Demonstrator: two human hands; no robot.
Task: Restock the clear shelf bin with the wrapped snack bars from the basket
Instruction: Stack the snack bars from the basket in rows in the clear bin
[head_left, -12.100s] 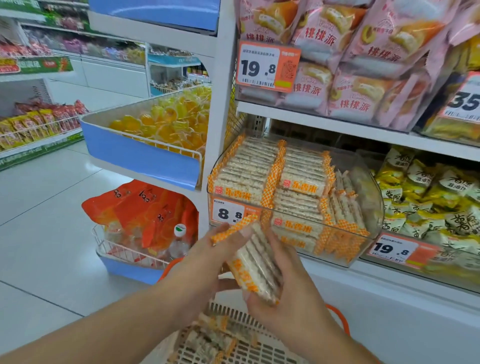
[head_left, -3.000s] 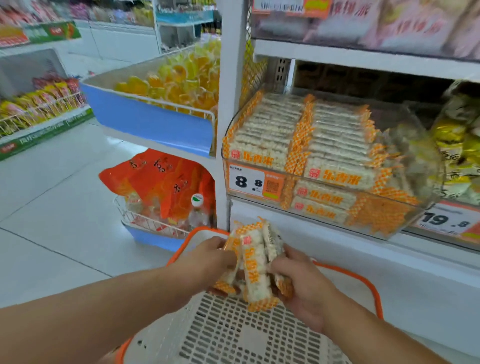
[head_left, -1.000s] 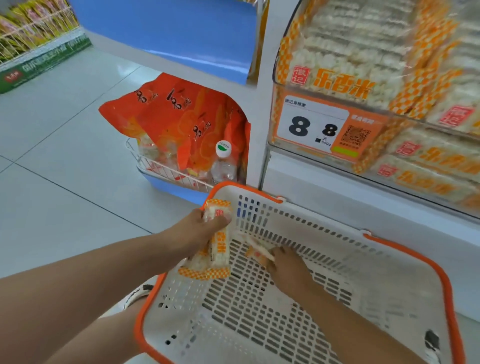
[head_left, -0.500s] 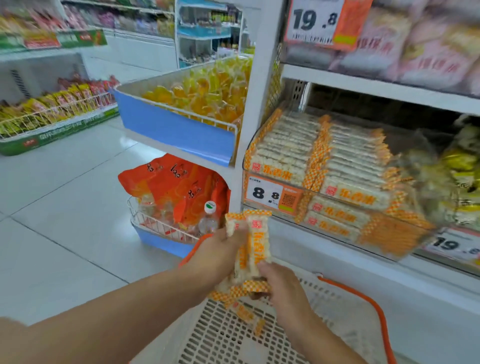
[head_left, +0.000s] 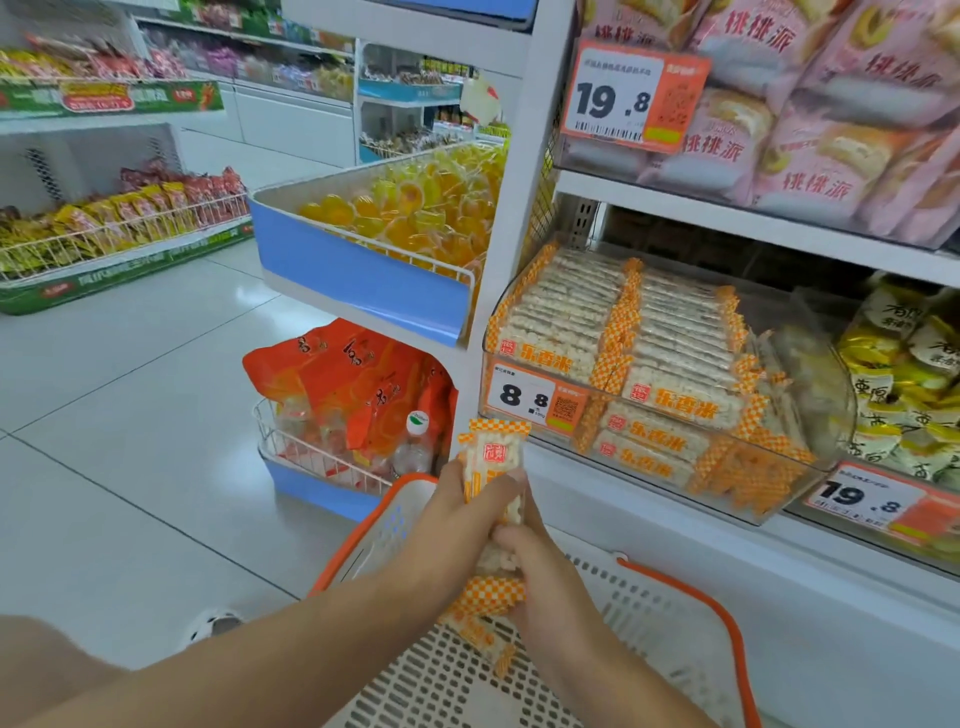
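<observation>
Two hands meet at lower centre, both wrapped around a small bundle of snack bars (head_left: 493, 499). Left hand (head_left: 457, 525) has its fingers curled over the upper part; right hand (head_left: 535, 566) pinches the lower end, fingers closed tight. The bundle stands roughly upright over the basket (head_left: 675, 639), whose orange rim runs along the bottom of the frame. Clear bin (head_left: 779, 499) sits to the right and above, already packed to its front edge, with an open gap under the shelf above it.
</observation>
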